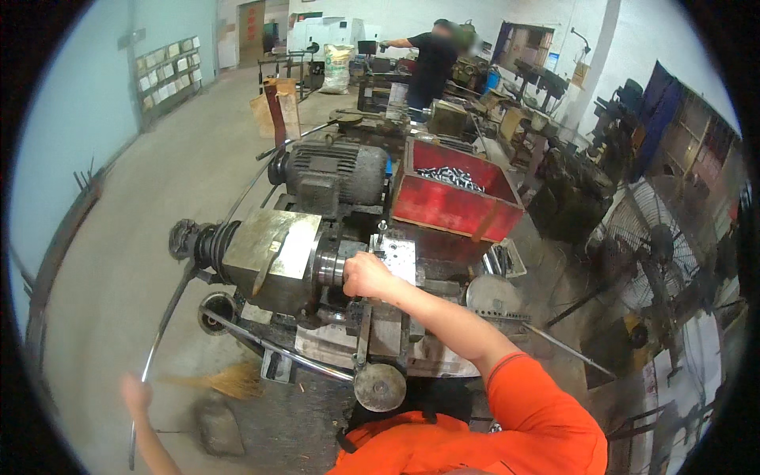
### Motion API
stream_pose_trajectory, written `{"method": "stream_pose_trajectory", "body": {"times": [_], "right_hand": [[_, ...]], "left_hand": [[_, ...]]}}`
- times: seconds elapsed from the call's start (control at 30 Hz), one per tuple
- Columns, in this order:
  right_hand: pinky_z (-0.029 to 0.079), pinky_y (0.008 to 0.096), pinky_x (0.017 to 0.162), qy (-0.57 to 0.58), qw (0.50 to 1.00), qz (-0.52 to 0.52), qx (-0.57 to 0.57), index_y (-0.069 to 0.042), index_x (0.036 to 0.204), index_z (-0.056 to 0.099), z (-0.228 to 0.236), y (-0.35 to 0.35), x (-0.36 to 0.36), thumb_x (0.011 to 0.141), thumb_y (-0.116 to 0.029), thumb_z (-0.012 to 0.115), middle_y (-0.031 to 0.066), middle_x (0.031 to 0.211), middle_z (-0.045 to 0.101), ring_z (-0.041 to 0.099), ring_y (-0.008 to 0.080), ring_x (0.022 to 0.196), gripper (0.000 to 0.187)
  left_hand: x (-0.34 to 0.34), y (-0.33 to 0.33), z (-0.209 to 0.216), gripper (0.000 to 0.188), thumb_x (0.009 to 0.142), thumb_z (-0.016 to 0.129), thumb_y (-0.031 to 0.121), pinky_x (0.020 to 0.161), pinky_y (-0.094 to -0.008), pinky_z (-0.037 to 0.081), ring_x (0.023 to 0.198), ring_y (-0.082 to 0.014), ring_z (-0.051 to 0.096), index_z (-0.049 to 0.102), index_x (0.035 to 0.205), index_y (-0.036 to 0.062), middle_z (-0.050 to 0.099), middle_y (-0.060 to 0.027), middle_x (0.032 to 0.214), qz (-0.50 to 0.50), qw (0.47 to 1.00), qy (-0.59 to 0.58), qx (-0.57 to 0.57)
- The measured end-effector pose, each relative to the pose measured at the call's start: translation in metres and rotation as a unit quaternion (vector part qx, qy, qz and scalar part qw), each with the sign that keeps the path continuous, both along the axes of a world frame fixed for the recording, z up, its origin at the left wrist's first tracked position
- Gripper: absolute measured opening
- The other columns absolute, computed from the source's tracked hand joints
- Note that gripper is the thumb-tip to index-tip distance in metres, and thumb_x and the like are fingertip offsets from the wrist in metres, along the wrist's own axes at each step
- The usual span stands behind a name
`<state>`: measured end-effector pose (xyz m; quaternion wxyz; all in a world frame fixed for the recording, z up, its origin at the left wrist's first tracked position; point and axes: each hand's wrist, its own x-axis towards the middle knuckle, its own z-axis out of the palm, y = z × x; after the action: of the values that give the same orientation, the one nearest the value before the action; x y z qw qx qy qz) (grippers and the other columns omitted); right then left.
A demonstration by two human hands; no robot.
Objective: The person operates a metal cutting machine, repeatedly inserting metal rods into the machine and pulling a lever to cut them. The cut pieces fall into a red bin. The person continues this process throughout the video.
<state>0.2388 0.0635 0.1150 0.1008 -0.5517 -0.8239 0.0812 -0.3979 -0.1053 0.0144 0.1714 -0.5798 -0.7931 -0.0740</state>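
Observation:
My left hand (136, 393) is closed around a long metal lever (168, 317) that slants down from the left end of the machine; the hand is slightly blurred. At the spindle nose (328, 269) of the lathe-like headstock (273, 245), my right hand (366, 275) has its fingers curled in. Whatever they hold is hidden behind the hand. Just beyond it is a metal tool block (393, 255) with an upright bolt (382, 229). A flat metal bar (271, 265) lies on top of the headstock.
A red bin (443, 202) of small metal parts stands behind the machine, beside an electric motor (336, 170). A curved bar (285, 352) and a round disc (380, 387) jut toward me. A large fan (645, 245) is at right. Another person (433, 63) stands farther back.

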Motion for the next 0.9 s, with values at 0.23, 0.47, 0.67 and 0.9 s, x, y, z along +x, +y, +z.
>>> {"method": "stream_pose_trajectory", "body": {"times": [0.23,0.47,0.67,0.9], "right_hand": [[0.052,0.0405,0.070,0.014,0.999,-0.001,0.034,-0.003,0.066,0.068,0.010,-0.012,-0.004,0.052,-0.015,0.060,0.0214,0.073,0.063,0.063,0.0357,0.077,0.020],[0.050,0.0408,0.073,0.027,0.998,0.028,0.054,-0.002,0.068,0.066,0.009,-0.010,0.008,0.052,-0.016,0.062,0.0166,0.074,0.064,0.058,0.0350,0.082,0.021],[0.047,0.0408,0.076,0.188,0.950,0.100,0.228,-0.005,0.083,0.067,0.038,-0.090,0.117,0.055,-0.017,0.065,0.0112,0.097,0.063,0.055,0.0327,0.085,0.031],[0.048,0.0365,0.083,0.226,0.916,-0.330,0.027,-0.005,0.091,0.069,0.000,-0.239,0.276,0.054,-0.012,0.061,0.0155,0.094,0.066,0.062,0.0307,0.092,0.039]], "left_hand": [[0.006,-0.004,-0.007,0.016,0.072,0.061,0.016,0.067,-0.0418,0.047,0.078,-0.0306,0.058,0.059,0.081,0.0036,0.058,-0.0134,0.081,0.149,0.986,-0.034,-0.073],[0.048,-0.016,0.010,0.017,0.075,0.059,0.014,0.072,-0.0439,0.048,0.082,-0.0362,0.060,0.064,0.088,0.0039,0.063,-0.0175,0.087,0.103,0.989,-0.076,-0.078],[0.130,0.014,-0.010,0.029,0.075,0.057,0.010,0.070,-0.0382,0.048,0.075,-0.0281,0.062,0.059,0.102,0.0002,0.062,-0.0167,0.077,-0.109,0.913,-0.274,0.282],[0.274,0.062,-0.182,0.044,0.066,0.074,0.029,0.072,-0.0398,0.051,0.083,-0.0310,0.066,0.063,0.097,-0.0006,0.065,-0.0226,0.086,-0.033,0.882,-0.379,-0.277]]}}
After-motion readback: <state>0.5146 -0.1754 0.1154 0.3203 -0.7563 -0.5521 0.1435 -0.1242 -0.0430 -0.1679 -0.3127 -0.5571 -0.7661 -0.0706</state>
